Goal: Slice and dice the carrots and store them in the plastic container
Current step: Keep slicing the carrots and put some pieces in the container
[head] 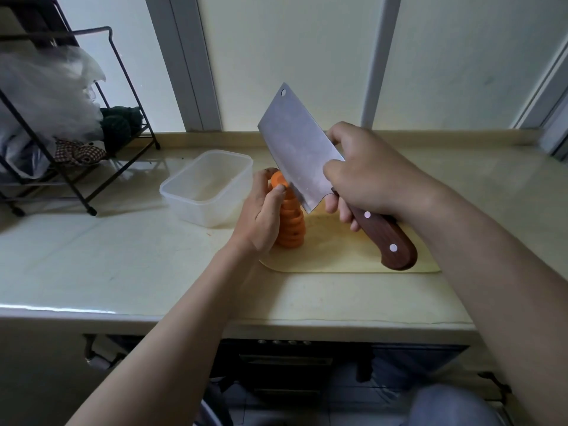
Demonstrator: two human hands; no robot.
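Steadying stacked carrot slices (290, 222), left hand (261, 210); right hand (368, 176) grips cleaver (302, 158).

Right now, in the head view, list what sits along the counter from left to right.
Left to right: wire rack → plastic container → left hand → stacked carrot slices → right hand, which grips the cleaver.

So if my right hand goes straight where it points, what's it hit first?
Likely the carrot stack in your left hand; the cleaver in your right hand sits near its top, depth unclear.
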